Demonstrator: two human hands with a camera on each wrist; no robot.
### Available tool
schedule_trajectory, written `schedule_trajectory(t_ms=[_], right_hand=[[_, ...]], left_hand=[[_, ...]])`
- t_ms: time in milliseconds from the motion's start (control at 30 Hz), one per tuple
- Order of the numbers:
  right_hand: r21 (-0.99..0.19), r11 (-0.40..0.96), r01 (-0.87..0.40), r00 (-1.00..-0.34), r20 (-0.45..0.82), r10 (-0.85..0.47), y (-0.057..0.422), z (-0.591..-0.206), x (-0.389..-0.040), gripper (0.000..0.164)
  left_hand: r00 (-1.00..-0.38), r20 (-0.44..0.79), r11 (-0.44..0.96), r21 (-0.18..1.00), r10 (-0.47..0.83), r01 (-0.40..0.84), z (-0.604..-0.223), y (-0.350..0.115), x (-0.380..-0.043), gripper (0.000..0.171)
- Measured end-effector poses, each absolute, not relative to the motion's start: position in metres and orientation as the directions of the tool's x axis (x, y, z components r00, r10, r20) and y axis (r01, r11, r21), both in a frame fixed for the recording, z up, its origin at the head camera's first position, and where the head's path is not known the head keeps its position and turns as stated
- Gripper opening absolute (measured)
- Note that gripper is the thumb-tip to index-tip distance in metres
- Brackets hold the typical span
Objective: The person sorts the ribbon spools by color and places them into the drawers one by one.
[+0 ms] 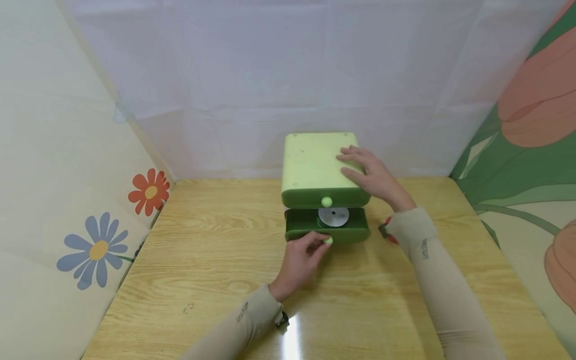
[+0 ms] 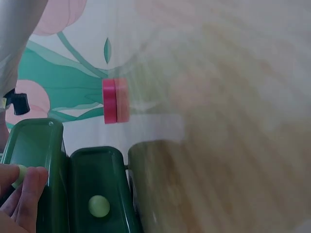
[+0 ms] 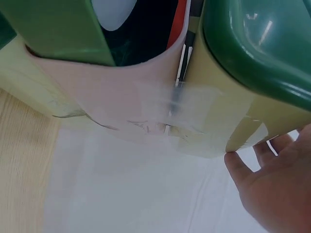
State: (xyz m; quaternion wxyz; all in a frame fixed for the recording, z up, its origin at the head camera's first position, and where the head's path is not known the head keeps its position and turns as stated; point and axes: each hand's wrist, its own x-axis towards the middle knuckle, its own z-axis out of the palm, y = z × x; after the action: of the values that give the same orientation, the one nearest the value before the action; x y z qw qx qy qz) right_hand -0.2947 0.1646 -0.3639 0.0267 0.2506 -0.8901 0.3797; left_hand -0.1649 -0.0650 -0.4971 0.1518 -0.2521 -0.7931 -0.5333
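A small two-drawer cabinet with a pale green top stands toward the back of the table. Its lower drawer is pulled out, showing a round, white-faced disc with a dark centre spot. My left hand pinches the light green knob of that drawer between thumb and fingers. Above it, the upper drawer is closed, its round knob untouched. My right hand rests on the cabinet's top at the right edge, fingers spread. In the right wrist view, its fingertips touch the cabinet's edge.
A red and black object lies on the table right of the drawer, partly covered by my right sleeve. The wood-grain table meets a white cloth wall behind. Flower-printed panels flank both sides.
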Motion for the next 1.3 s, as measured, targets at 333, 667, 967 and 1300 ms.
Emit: schedule_trajectory(t_ms=[333, 667, 967, 1300], right_hand=[[-0.659, 0.584, -0.474, -0.869, 0.244, -0.430, 0.165, -0.364, -0.294, 0.047], [-0.660, 0.586, -0.470, -0.871, 0.240, -0.429, 0.165, -0.364, -0.295, 0.048], [-0.663, 0.584, -0.468, -0.872, 0.239, -0.428, 0.165, -0.364, -0.294, 0.048], [-0.660, 0.587, -0.468, -0.872, 0.236, -0.430, 0.165, -0.363, -0.293, 0.048]], left_hand=[[-0.837, 0.501, 0.324, 0.771, 0.220, 0.548, -0.495, -0.066, -0.182, 0.014], [-0.843, 0.491, 0.372, 0.757, 0.218, 0.537, -0.491, -0.065, -0.194, 0.013], [-0.842, 0.489, 0.378, 0.753, 0.227, 0.539, -0.492, -0.066, -0.203, 0.013], [-0.848, 0.477, 0.379, 0.758, 0.231, 0.530, -0.491, -0.066, -0.208, 0.011]])
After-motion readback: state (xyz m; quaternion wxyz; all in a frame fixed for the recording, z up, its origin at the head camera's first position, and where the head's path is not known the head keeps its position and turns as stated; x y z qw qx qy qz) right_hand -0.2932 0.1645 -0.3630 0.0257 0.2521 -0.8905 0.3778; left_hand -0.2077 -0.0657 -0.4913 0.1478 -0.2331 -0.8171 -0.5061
